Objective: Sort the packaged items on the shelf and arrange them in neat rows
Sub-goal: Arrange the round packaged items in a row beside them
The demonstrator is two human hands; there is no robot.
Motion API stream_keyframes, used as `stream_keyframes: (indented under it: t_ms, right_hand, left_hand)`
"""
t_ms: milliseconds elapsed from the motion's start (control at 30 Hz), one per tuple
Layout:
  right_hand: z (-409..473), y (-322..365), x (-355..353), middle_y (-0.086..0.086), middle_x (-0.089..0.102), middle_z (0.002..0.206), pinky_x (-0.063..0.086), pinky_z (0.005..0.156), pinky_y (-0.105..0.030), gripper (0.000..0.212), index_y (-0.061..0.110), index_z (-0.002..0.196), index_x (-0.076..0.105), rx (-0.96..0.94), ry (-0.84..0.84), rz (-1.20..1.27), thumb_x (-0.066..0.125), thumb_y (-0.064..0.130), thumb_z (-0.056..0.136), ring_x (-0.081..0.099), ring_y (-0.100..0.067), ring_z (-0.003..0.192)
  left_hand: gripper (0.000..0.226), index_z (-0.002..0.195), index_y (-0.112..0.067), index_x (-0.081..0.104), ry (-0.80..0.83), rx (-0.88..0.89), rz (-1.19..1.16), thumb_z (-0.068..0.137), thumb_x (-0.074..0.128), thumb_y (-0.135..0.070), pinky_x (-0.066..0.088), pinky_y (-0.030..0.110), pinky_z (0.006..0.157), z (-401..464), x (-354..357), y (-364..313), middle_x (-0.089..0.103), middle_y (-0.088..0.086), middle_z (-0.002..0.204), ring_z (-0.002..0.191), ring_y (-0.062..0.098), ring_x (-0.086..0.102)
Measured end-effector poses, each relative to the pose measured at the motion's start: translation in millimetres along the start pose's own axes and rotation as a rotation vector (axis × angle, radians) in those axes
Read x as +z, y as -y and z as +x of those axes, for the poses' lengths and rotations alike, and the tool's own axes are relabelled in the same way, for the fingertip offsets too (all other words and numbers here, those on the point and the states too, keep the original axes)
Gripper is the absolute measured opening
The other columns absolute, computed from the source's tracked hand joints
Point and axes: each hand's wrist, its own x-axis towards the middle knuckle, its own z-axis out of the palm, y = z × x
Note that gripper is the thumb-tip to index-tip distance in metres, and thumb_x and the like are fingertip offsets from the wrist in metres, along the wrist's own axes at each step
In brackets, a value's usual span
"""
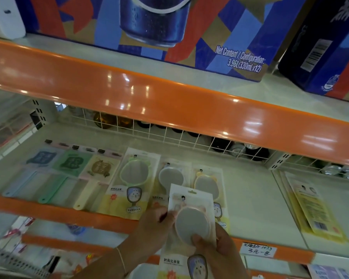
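- Holding a packaged pink mirror (189,222) over the near edge of the shelf (250,198), both hands keep it flat and face up, likely to line it up with the row.
- Left hand (153,228) pinches the pack's left edge; right hand (216,246) grips lower down, thumb on the mirror face.
- Just beyond lie three mirror packs (135,178) side by side; combs (48,170) fill the left, yellow packs (312,208) the right.
- Pale shelf, orange lip (69,210), wire back; drink cartons (169,27) above.

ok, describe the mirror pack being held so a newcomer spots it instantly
Find the middle shelf under the orange rail. At its front edge, both hands, left hand and right hand, grip a pink-framed mirror pack. It alone is lifted; the other mirror packs lie flat.
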Motion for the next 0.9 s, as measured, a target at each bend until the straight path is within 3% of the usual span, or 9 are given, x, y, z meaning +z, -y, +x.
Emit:
stream_keyframes:
  t_ms: [100, 233, 400, 467, 533, 633, 700, 800, 900]
  right_hand:
    - [4.5, -4.7, -10.4, 0.015, 0.075, 0.09, 0.049, 0.064, -0.011, 0.042, 0.039, 0.11, 0.064, -0.029, -0.048, -0.025, 0.083, 0.027, 0.074, 0.069, -0.002, 0.081]
    - [12.0, -10.3, -30.4, -0.002, 0.076, 0.09, 0.051, 0.063, -0.02, 0.043, 0.031, 0.114, 0.064, -0.028, -0.072, -0.007, 0.082, 0.019, 0.076, 0.072, -0.018, 0.079]
    - [26.7, -14.2, -70.3, 0.001, 0.076, 0.09, 0.057, 0.069, -0.027, 0.036, 0.03, 0.11, 0.066, -0.062, -0.142, -0.003, 0.078, 0.015, 0.08, 0.072, -0.015, 0.082]
    - [35.8, -16.6, -92.4, -0.001, 0.076, 0.091, 0.059, 0.075, -0.036, 0.034, 0.025, 0.11, 0.068, -0.056, -0.186, 0.039, 0.076, 0.01, 0.081, 0.071, -0.02, 0.087]
    - [45.3, -19.1, -116.9, -0.007, 0.075, 0.093, 0.059, 0.074, -0.038, 0.033, 0.021, 0.109, 0.067, -0.034, -0.212, 0.088, 0.074, 0.005, 0.082, 0.07, -0.025, 0.088]
    - [62.6, -20.9, -148.7, -0.01, 0.073, 0.097, 0.059, 0.073, -0.041, 0.033, 0.015, 0.114, 0.065, -0.004, -0.23, 0.115, 0.073, 0.006, 0.083, 0.07, -0.028, 0.09]
    - [74.2, -21.9, -162.4, -0.007, 0.073, 0.098, 0.056, 0.067, -0.031, 0.031, 0.014, 0.114, 0.063, -0.011, -0.235, 0.082, 0.071, 0.007, 0.085, 0.07, -0.021, 0.088]
    - [91.6, -21.9, -174.5, -0.006, 0.072, 0.095, 0.053, 0.057, -0.02, 0.028, 0.007, 0.114, 0.061, -0.024, -0.204, 0.049, 0.068, 0.002, 0.087, 0.071, -0.01, 0.075]
    - [112.3, -24.2, -175.9, -0.004, 0.067, 0.098, 0.054, 0.063, -0.023, 0.036, 0.006, 0.12, 0.055, -0.028, -0.211, -0.112, 0.069, 0.008, 0.087, 0.067, -0.015, 0.082]
  left_hand:
    - [0.04, 0.058, -0.017, 0.05, -0.006, 0.032, 0.019, 0.096, 0.057, -0.03, 0.029, 0.013, 0.045, 3.3, 11.2, -4.6, 0.043, -0.008, 0.055, 0.045, -0.001, 0.038]
    - [0.037, 0.063, -0.012, 0.057, -0.028, 0.088, 0.1, 0.093, 0.059, -0.033, 0.033, 0.018, 0.048, 12.8, 27.6, -12.9, 0.046, -0.006, 0.052, 0.048, 0.006, 0.043]
    - [0.031, 0.065, -0.021, 0.054, -0.186, 0.385, 0.333, 0.095, 0.057, -0.032, 0.036, 0.011, 0.049, 27.1, 53.3, -21.1, 0.047, -0.008, 0.052, 0.051, 0.003, 0.05]
    - [0.021, 0.074, -0.024, 0.057, -0.23, 0.56, 0.4, 0.094, 0.052, -0.029, 0.04, 0.012, 0.056, 36.6, 63.4, -15.9, 0.053, -0.013, 0.065, 0.06, 0.0, 0.052]
    - [0.021, 0.088, -0.02, 0.064, -0.266, 0.672, 0.533, 0.09, 0.047, -0.032, 0.05, 0.027, 0.066, 45.0, 75.1, -7.9, 0.061, -0.006, 0.085, 0.078, 0.009, 0.058]
    - [0.031, 0.108, -0.02, 0.065, -0.226, 0.693, 0.699, 0.09, 0.046, -0.036, 0.049, 0.041, 0.09, 51.3, 94.2, 0.9, 0.062, 0.002, 0.112, 0.111, 0.024, 0.058]
    - [0.041, 0.12, -0.019, 0.063, -0.172, 0.655, 0.848, 0.093, 0.042, -0.041, 0.037, 0.049, 0.107, 55.3, 103.7, 10.0, 0.058, 0.004, 0.131, 0.132, 0.028, 0.045]
    - [0.048, 0.13, -0.019, 0.06, -0.154, 0.621, 0.974, 0.096, 0.038, -0.046, 0.022, 0.049, 0.113, 57.5, 108.2, 15.8, 0.051, 0.004, 0.143, 0.142, 0.027, 0.033]
    - [0.052, 0.129, -0.018, 0.061, -0.155, 0.646, 0.988, 0.097, 0.034, -0.049, 0.024, 0.051, 0.113, 57.0, 109.3, 15.0, 0.052, 0.004, 0.142, 0.142, 0.027, 0.033]
